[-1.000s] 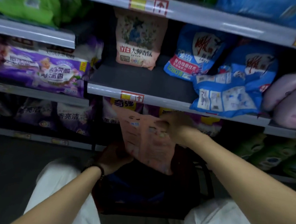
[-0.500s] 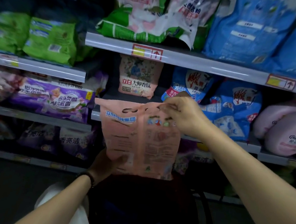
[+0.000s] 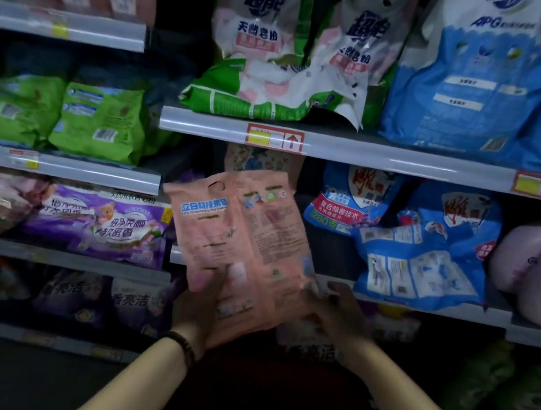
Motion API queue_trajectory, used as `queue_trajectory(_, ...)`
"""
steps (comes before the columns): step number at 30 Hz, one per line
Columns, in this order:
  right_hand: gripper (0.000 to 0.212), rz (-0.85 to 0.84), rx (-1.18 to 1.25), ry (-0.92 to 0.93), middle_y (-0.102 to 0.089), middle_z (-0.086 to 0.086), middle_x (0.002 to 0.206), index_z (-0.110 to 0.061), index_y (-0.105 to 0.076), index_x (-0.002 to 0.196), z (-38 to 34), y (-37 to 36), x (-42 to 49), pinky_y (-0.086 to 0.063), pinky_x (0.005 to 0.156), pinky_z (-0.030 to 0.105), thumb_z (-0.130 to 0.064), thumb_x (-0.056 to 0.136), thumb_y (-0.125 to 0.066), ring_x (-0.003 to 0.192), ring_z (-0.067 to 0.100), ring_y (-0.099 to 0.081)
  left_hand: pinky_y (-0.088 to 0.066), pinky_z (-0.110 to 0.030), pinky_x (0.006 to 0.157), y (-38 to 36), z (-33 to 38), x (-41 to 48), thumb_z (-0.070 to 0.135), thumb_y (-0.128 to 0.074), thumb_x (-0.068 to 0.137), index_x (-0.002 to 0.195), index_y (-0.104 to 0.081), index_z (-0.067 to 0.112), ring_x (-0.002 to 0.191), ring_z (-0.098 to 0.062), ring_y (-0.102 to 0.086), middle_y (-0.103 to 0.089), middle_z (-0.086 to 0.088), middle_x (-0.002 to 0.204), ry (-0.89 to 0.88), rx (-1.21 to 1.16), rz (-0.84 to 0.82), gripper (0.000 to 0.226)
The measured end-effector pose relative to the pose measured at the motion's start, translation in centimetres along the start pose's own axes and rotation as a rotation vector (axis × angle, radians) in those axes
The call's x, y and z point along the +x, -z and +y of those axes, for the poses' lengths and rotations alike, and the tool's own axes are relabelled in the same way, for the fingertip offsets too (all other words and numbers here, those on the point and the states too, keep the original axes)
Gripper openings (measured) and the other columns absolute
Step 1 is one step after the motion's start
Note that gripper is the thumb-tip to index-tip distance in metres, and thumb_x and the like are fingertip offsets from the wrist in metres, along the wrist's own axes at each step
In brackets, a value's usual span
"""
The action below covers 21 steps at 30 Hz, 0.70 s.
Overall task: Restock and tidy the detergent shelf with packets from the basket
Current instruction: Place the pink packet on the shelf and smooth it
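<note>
I hold a pink detergent packet [image 3: 242,238] upright in front of the middle shelf [image 3: 435,307], its printed back facing me. My left hand [image 3: 201,307] grips its lower left corner, thumb on the front. My right hand [image 3: 337,315] holds its lower right edge. Behind the packet's top a matching floral packet [image 3: 257,161] stands at the back of the same shelf. The dark basket [image 3: 276,392] sits low between my arms, its contents hidden in shadow.
Blue packets [image 3: 421,247] lean and lie on the middle shelf to the right, with pink bags [image 3: 532,272] beyond. Green-and-white bags [image 3: 276,72] and large blue bags [image 3: 474,92] fill the shelf above. Purple packets [image 3: 100,220] and green packets [image 3: 97,120] are at left.
The packet has risen from the basket to the middle shelf's height. My right hand slid from the packet's top edge down to its lower right edge. The view tilted upward.
</note>
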State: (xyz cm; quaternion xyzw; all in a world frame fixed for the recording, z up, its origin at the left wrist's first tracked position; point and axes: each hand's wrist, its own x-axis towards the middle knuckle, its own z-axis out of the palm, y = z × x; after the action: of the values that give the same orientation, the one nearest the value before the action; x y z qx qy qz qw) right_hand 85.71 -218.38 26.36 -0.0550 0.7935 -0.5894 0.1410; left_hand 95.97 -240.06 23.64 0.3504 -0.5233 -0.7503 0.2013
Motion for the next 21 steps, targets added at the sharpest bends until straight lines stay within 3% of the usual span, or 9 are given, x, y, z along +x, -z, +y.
queue_trajectory(2,0.068,0.085,-0.093,0.111,-0.075,-0.006,0.112,-0.03,-0.061,0.132,-0.4,-0.6,1.5,-0.058,0.097,0.048,-0.056,0.076,-0.089,0.104,0.016,-0.073,-0.067,-0.046,0.067,-1.6,1.6,1.8,0.062,-0.08,0.081,0.098,-0.077,0.013,0.074,-0.027,-0.08,-0.081,-0.014,0.096,0.05,-0.066,0.015,0.051)
queue_trajectory(5,0.069,0.115,-0.32,0.346,-0.056,-0.001,0.139,-0.035,-0.05,0.15,-2.2,-1.7,3.4,-0.047,0.112,0.045,-0.045,0.088,-0.08,0.129,0.02,-0.054,-0.063,-0.05,0.09,-3.5,4.7,5.7,0.096,-0.068,0.058,0.122,-0.07,0.004,0.102,-0.035,-0.075,-0.074,-0.018,0.122,0.064,0.029,0.037,0.112)
queue_trajectory(8,0.079,-0.083,-0.59,0.518,-0.034,0.002,0.165,-0.035,-0.036,0.163,-3.9,-3.2,6.9,-0.031,0.125,0.039,-0.043,0.094,-0.072,0.154,0.022,-0.029,-0.063,-0.044,0.077,-4.9,6.4,10.8,0.07,-0.084,0.068,0.141,-0.055,0.002,0.097,-0.034,-0.076,-0.073,-0.018,0.124,0.087,0.072,0.001,0.104)
queue_trajectory(10,0.08,-0.229,-0.702,0.467,-0.02,0.004,0.174,-0.031,-0.029,0.166,-4.6,-4.6,8.9,-0.02,0.128,0.034,-0.04,0.098,-0.07,0.162,0.021,-0.014,-0.057,-0.051,0.095,-6.0,6.9,12.4,0.07,-0.089,0.062,0.161,-0.017,0.003,0.121,-0.038,-0.065,-0.054,-0.02,0.149,0.085,0.402,0.107,0.139)
queue_trajectory(11,0.081,-0.27,-0.735,0.446,-0.017,0.006,0.176,-0.029,-0.028,0.167,-4.8,-5.4,9.6,-0.017,0.129,0.033,-0.04,0.099,-0.07,0.163,0.021,-0.01,-0.048,-0.054,0.108,-6.4,7.0,12.6,0.068,-0.086,0.068,0.163,-0.002,0.005,0.136,-0.042,-0.05,-0.037,-0.022,0.159,0.008,0.699,0.166,0.142)
queue_trajectory(13,0.083,-0.331,-0.751,0.415,-0.015,0.008,0.176,-0.026,-0.027,0.167,-4.5,-6.9,11.0,-0.016,0.131,0.033,-0.039,0.098,-0.072,0.164,0.02,-0.008,-0.04,-0.052,0.111,-6.5,5.8,12.0,0.053,-0.077,0.084,0.163,-0.008,0.018,0.14,-0.043,-0.035,-0.024,-0.018,0.16,-0.293,1.168,0.206,0.111)
queue_trajectory(15,0.085,-0.363,-0.762,0.384,-0.02,0.007,0.175,-0.019,-0.029,0.167,-3.4,-8.2,12.0,-0.017,0.131,0.033,-0.04,0.097,-0.072,0.163,0.021,-0.014,-0.042,-0.049,0.109,-6.1,5.0,11.3,0.051,-0.07,0.086,0.157,-0.029,0.031,0.138,-0.038,-0.036,-0.029,-0.006,0.159,-0.47,1.382,-0.008,0.084)
queue_trajectory(18,0.08,-0.26,-0.779,0.412,-0.041,0.009,0.166,-0.013,-0.042,0.16,-1.3,-9.4,12.7,-0.028,0.128,0.037,-0.041,0.092,-0.074,0.156,0.025,-0.034,-0.044,-0.051,0.111,-4.6,3.8,12.3,0.071,-0.059,0.065,0.153,-0.04,0.04,0.14,-0.034,-0.035,-0.034,0.004,0.159,-0.494,1.465,-0.19,0.095)
queue_trajectory(21,0.077,-0.218,-0.771,0.443,-0.046,0.007,0.162,-0.018,-0.045,0.157,-0.5,-9.1,12.1,-0.033,0.125,0.04,-0.037,0.087,-0.072,0.151,0.028,-0.041,-0.044,-0.051,0.112,-4.2,4.1,11.9,0.063,-0.056,0.068,0.154,-0.039,0.042,0.143,-0.035,-0.035,-0.032,0.003,0.163,-0.513,1.474,-0.212,0.09)
